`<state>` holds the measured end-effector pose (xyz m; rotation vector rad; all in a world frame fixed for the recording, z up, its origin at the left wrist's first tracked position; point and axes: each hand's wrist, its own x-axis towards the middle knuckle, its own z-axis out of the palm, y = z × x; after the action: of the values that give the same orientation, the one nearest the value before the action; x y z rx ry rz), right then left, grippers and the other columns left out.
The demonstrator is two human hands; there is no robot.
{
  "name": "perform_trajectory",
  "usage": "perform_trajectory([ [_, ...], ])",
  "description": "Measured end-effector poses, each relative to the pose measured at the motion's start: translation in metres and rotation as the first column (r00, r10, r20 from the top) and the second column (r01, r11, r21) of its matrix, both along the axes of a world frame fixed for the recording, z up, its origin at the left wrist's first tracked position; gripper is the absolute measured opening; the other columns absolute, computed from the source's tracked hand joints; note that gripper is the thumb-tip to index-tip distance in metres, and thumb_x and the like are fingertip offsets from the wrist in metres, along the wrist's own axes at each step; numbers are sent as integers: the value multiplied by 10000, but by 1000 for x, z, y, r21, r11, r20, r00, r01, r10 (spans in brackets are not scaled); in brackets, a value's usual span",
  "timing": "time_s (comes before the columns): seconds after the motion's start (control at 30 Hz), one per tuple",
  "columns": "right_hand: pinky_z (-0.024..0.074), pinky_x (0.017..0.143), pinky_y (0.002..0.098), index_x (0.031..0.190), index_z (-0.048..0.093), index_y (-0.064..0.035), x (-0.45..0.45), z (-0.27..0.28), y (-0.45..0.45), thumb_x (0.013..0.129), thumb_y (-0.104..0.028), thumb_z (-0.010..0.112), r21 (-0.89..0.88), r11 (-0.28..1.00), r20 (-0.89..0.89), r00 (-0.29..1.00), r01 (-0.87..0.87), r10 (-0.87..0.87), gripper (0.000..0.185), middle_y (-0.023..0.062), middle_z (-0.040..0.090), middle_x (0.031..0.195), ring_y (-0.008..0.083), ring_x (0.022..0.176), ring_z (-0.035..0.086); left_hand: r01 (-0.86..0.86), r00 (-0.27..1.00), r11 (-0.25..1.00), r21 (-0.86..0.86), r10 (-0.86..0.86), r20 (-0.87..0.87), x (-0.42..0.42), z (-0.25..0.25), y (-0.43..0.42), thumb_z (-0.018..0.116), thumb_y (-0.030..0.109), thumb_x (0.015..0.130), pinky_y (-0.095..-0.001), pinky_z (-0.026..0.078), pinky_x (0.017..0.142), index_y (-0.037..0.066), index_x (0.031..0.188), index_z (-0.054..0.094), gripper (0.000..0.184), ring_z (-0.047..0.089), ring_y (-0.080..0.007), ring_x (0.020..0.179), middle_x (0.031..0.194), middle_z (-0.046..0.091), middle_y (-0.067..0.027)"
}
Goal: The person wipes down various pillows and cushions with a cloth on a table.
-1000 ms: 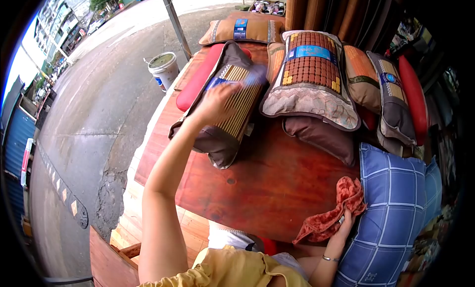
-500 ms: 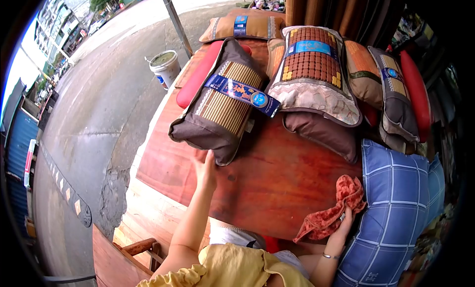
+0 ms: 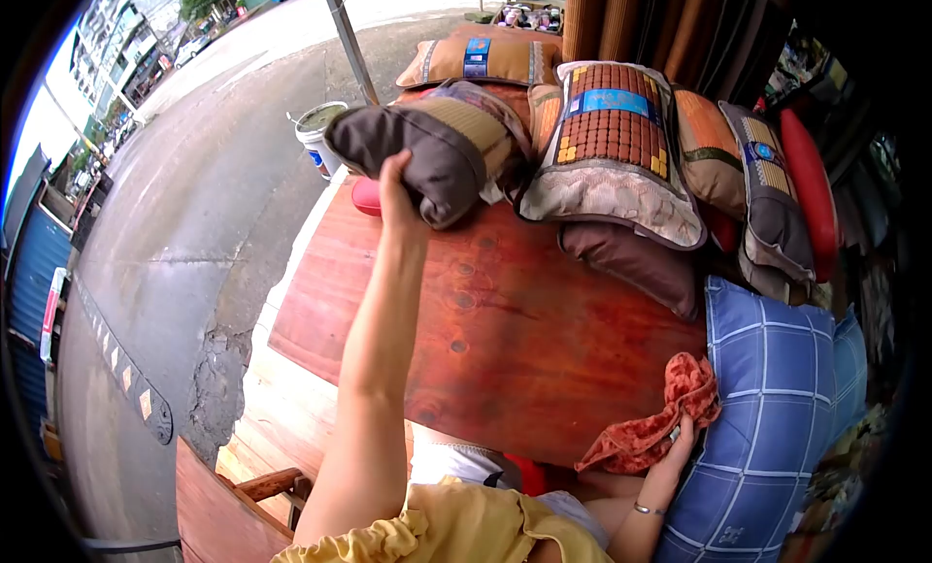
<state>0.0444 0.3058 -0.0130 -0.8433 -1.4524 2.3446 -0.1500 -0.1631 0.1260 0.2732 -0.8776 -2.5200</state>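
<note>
My left hand grips the near end of a dark grey pillow with a bamboo-slat top, and that end is lifted and tilted off the table. Under it, the end of a red pillow shows. At the lower right, my right hand holds a crumpled red cloth above the edge of the reddish wooden table. A blue checked pillow lies just right of that hand.
A pillow with brown tiles lies on a dark one. A tan pillow is at the back, more pillows at the right. A white bucket stands beyond the left edge, near a pole.
My left hand has moved from below the bamboo-slat pillow onto its near end, which has risen and swung away from me. My right hand and the cloth have hardly moved.
</note>
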Motion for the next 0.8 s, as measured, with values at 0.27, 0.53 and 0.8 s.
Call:
perform_trajectory([
  [0.27, 526, 822, 302, 1332, 544, -84, -4, -6, -2, 898, -177, 638, 7, 1000, 51, 999, -12, 12, 454, 49, 624, 1184, 162, 1005, 619, 19, 958, 991, 131, 20, -286, -51, -17, -89, 531, 334, 884, -530, 437, 1074, 18, 1306, 537, 527, 573, -352, 1209, 1281, 612, -175],
  [0.53, 498, 860, 292, 1370, 509, -65, -7, 6, -14, 875, -134, 636, -29, 999, 40, 999, -14, 15, 515, 47, 592, 1256, 165, 1062, 596, -77, 995, 959, 274, 55, 88, -40, -123, -116, 489, 357, 946, -522, 448, 1058, 50, 1334, 532, 497, 573, -356, 1205, 1310, 606, -158],
  [0.8, 503, 829, 293, 1344, 531, -61, -3, -19, 2, 875, -121, 647, -32, 999, 16, 999, -36, 37, 486, 40, 619, 1202, 159, 1011, 611, -220, 975, 927, 303, 202, 90, -97, -104, -125, 478, 359, 992, -511, 457, 1045, -15, 1328, 517, 504, 561, -356, 1224, 1343, 579, -175],
])
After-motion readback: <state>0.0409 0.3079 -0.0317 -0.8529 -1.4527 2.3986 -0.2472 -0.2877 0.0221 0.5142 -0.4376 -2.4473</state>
